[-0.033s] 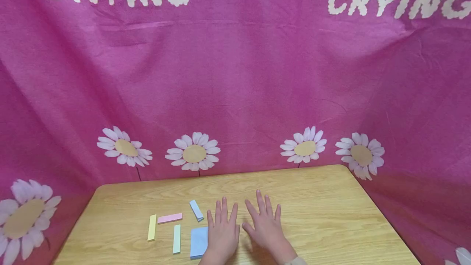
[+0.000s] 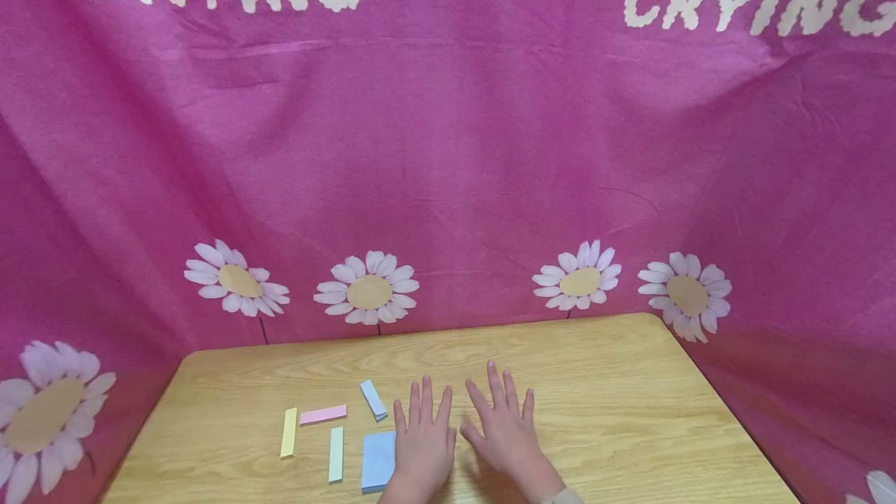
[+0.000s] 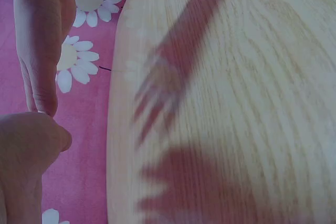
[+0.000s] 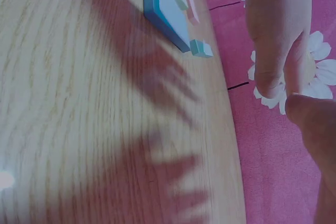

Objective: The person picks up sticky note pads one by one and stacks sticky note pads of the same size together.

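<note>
My left hand (image 2: 425, 448) is held over the table with its fingers straight and slightly spread, overlapping the right edge of a blue pad (image 2: 378, 461) that looks like a stack of sticky notes. Beside it, my right hand (image 2: 509, 434) has its fingers fanned out, palm down, and nothing in it. Left of the hands lie narrow pads of paper strips: a pale green one (image 2: 337, 454), a pink one (image 2: 323, 414), a yellow one (image 2: 289, 432) and a pale blue one (image 2: 374, 400). The right wrist view shows the blue pad (image 4: 167, 14) as a thick block.
The wooden table (image 2: 616, 411) has rounded far corners. A magenta cloth (image 2: 462, 138) with daisies and white lettering hangs behind it and along both sides. Shadows of both hands fall on the tabletop in the wrist views.
</note>
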